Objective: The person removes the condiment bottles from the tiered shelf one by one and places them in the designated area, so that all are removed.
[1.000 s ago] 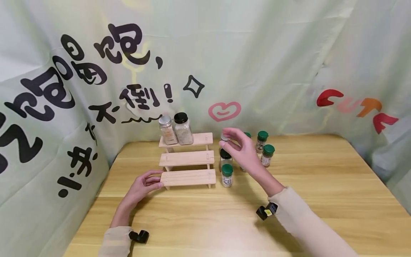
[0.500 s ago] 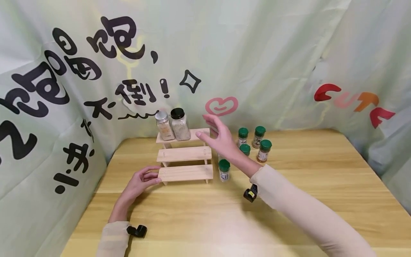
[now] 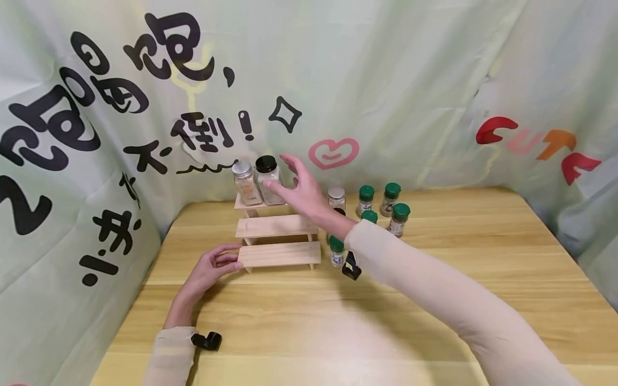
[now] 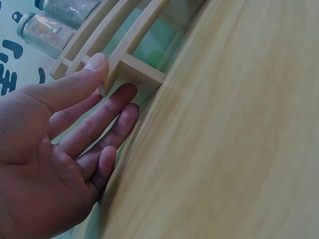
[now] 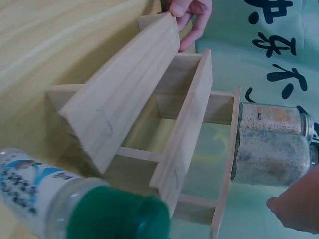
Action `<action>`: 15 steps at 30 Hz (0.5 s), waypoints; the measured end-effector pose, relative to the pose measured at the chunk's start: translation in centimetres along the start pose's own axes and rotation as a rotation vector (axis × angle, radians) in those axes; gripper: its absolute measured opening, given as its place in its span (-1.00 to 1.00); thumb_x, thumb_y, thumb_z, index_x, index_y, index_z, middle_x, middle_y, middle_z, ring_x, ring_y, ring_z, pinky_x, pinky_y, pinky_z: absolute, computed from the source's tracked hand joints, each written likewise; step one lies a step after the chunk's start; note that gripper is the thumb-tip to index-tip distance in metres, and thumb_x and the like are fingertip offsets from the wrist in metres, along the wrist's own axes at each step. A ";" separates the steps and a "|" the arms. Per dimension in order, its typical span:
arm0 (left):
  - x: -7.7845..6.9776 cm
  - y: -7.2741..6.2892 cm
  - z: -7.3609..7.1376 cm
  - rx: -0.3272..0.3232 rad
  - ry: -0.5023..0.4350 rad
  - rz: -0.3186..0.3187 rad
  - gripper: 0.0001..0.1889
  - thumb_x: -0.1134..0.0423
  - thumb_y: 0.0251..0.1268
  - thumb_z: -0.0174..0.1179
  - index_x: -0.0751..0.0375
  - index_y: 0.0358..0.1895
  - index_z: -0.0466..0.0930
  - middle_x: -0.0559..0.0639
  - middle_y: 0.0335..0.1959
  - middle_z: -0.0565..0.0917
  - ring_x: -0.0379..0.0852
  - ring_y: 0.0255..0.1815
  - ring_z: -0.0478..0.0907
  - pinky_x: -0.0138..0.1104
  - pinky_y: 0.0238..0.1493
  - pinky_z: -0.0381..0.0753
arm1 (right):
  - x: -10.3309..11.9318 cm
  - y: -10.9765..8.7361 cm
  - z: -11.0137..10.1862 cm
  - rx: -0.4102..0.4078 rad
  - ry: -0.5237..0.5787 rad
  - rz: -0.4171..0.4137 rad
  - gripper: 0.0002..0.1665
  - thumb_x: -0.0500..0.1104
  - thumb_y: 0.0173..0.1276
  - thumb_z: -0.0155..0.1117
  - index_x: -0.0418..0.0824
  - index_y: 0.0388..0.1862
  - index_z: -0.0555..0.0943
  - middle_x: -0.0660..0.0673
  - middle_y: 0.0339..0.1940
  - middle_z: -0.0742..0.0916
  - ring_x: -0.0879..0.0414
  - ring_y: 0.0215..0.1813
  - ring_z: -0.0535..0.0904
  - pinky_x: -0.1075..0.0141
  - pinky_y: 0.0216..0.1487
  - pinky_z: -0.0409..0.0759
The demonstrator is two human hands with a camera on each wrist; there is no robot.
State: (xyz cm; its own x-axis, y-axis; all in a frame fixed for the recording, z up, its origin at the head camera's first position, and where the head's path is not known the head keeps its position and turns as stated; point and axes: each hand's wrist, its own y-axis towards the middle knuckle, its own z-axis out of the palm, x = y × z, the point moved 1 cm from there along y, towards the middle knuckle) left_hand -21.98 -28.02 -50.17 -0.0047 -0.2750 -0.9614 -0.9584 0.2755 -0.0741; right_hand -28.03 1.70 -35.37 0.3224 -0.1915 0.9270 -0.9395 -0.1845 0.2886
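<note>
A three-step wooden rack (image 3: 277, 253) stands on the table. My left hand (image 3: 212, 268) holds the left end of its lowest step, thumb at the board's edge and fingers curled beside it, as the left wrist view shows. On the top step sit a silver-lidded jar (image 3: 248, 187) and a black-lidded jar (image 3: 270, 185), side by side. My right hand (image 3: 306, 193) reaches over the rack's right side, thumb in front of the black-lidded jar and fingers spread to its right. In the right wrist view a fingertip (image 5: 294, 204) appears slightly apart from that jar (image 5: 271, 157).
Right of the rack stand a silver-lidded jar (image 3: 336, 197), a mostly hidden black-lidded one, and several green-capped bottles (image 3: 399, 220). One green-capped bottle (image 3: 337, 252) is close to the lowest step. A printed curtain (image 3: 410, 96) hangs behind the table (image 3: 299, 327).
My right hand has moved left, from above the jars beside the rack to the black-lidded jar on the top step. The left hand has stayed at the rack's lowest step.
</note>
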 end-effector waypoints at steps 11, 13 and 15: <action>-0.4 0.3 -0.2 -0.010 -0.006 -0.001 -0.43 0.34 0.32 0.41 0.33 0.37 0.48 0.30 0.08 0.70 -0.17 0.02 0.69 -0.42 0.06 0.61 | 1.1 2.1 2.3 -0.022 0.025 0.047 -0.12 0.08 0.39 0.45 -0.11 0.56 0.30 -0.12 0.41 0.55 0.04 0.39 0.47 0.16 0.41 0.40; -0.3 0.2 -0.1 -0.009 -0.003 0.002 -0.43 0.33 0.33 0.41 0.33 0.37 0.48 0.30 0.09 0.69 -0.16 0.03 0.69 -0.42 0.06 0.61 | 1.0 2.3 2.5 -0.033 0.034 0.055 -0.19 0.05 0.42 0.43 -0.13 0.53 0.34 -0.12 0.38 0.57 0.04 0.37 0.48 0.16 0.40 0.42; -0.2 0.1 -0.1 -0.012 -0.011 0.003 -0.43 0.33 0.33 0.41 0.32 0.37 0.49 0.31 0.09 0.69 -0.15 0.03 0.69 -0.41 0.06 0.61 | 0.8 2.4 2.7 -0.040 0.029 0.061 -0.24 0.04 0.44 0.41 -0.14 0.50 0.37 -0.13 0.35 0.59 0.04 0.35 0.49 0.15 0.38 0.44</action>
State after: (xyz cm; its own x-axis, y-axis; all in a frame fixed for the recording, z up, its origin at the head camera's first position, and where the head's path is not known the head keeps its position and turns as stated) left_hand -22.06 -28.01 -50.00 -0.0041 -0.2640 -0.9645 -0.9616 0.2656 -0.0686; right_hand -29.69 -1.45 -34.60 0.2616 -0.1731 0.9495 -0.9613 -0.1348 0.2403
